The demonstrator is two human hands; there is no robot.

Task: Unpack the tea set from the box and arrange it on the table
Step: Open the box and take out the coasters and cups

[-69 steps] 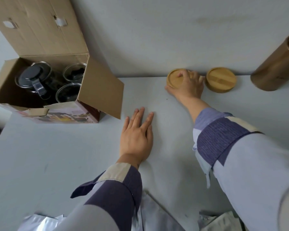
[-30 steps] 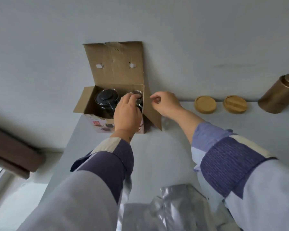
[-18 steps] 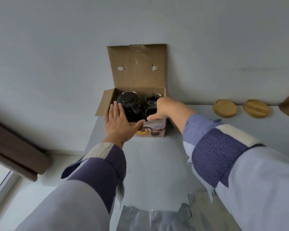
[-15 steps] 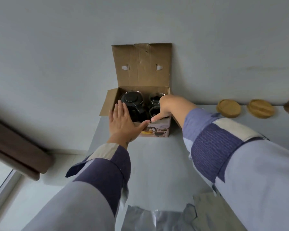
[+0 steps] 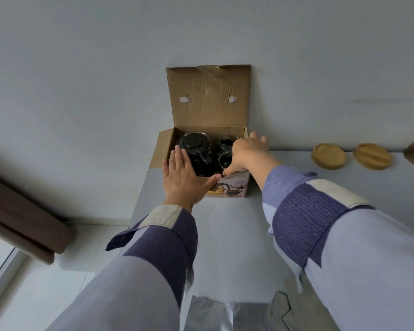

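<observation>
Both hands at the box (image 5: 234, 191), neither one holding anything for certain. My left hand (image 5: 184, 176) lies flat, fingers straight and together, against the near left part of the box, thumb spread out along the near rim; nothing held. My right hand (image 5: 245, 152) reaches over the right side of the box, fingers stretched toward the far right corner, thumb down at the near rim beside the left thumb. Cannot tell whether the right thumb is pinching the cardboard edge or only touching it.

Left to right:
- dark curtain (image 5: 22, 220) at the left edge, pale floor below it
- box stands at the back left of the grey table (image 5: 225, 235), against the wall, lid flap (image 5: 208, 96) upright against the wall, left side flap open
- inside, left: dark teapot (image 5: 194, 145) with black lid, its handle pointing toward me, just beyond my left fingertips
- inside, right: two glass cups (image 5: 225, 157), one behind the other, partly hidden by my right hand
- further right, well apart from the box: two round wooden coasters (image 5: 329, 156) side by side near the wall
- brown object at the right edge, cut off, cannot identify
- near edge of table: crumpled silver wrapping (image 5: 208, 311)

Tea set sits in the box, not yet out
</observation>
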